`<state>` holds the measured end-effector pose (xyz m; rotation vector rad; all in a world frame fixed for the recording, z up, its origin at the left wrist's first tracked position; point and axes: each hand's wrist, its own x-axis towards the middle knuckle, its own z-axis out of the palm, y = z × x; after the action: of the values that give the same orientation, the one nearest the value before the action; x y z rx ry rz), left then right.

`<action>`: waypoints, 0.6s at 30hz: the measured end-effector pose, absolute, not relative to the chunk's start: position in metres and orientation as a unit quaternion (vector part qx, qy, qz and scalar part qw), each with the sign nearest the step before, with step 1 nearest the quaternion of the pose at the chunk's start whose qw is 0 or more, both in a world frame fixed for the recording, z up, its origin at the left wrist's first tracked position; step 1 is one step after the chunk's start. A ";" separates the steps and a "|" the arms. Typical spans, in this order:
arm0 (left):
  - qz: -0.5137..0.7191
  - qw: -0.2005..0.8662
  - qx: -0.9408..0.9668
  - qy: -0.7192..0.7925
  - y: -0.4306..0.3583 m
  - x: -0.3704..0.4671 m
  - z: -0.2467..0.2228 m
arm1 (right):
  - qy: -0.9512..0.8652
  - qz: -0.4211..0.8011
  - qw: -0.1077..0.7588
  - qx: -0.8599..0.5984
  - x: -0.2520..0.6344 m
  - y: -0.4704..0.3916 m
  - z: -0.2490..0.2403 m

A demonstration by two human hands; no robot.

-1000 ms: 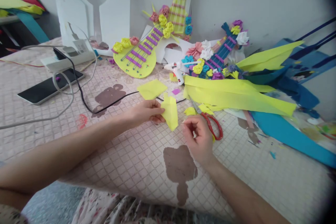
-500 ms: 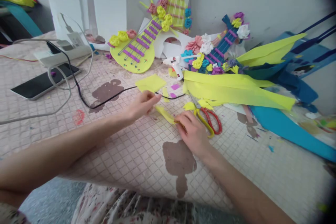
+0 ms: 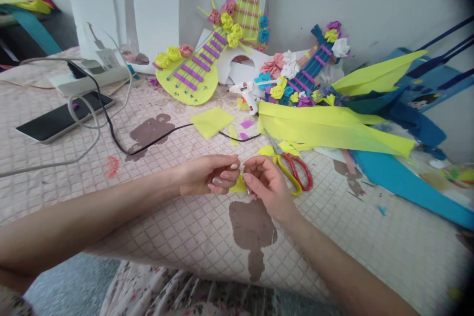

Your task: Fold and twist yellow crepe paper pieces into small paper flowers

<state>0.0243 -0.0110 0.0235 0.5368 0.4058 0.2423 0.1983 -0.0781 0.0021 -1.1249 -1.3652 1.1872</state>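
Over the front middle of the table, my left hand point(image 3: 213, 175) and my right hand point(image 3: 269, 186) meet almost fingertip to fingertip. A small yellow paper strip point(image 3: 238, 185) shows between them, partly hidden by the fingers. My right hand is closed on it. The fingers of my left hand are curled, thumb and forefinger pinched; what is in that pinch is too small to make out. Just right of my right hand lie scissors point(image 3: 296, 170) with red and yellow handles. Behind the hands rests a flat yellow paper square point(image 3: 212, 122) on a black cable point(image 3: 159, 137).
A white glue gun point(image 3: 247, 96) stands behind, beside long yellow paper point(image 3: 333, 126) and blue paper point(image 3: 403, 177). Decorated paper guitars point(image 3: 192, 76) lean at the wall. At left are a dark-screened device point(image 3: 62, 116) and a white power strip point(image 3: 89, 79) with cables.
My left hand has moved right and down, turning so its curled fingers meet my right hand. My right fingers have turned upward, and less of the yellow strip shows.
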 end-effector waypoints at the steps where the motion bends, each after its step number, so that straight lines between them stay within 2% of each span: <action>1: 0.116 0.938 0.264 0.193 -0.011 0.024 0.023 | -0.550 0.507 0.483 -0.455 0.197 -0.078 0.003; 9: 0.129 0.931 0.289 0.184 -0.018 0.026 0.021 | -0.534 0.520 0.488 -0.454 0.194 -0.081 0.004; 18: 0.124 0.933 0.284 0.183 -0.020 0.028 0.019 | -0.566 0.456 0.520 -0.448 0.193 -0.083 0.004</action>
<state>0.0280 -0.0200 0.0194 0.5810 0.3744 0.2539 0.1927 -0.0832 0.0036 -1.0747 -1.3569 1.0930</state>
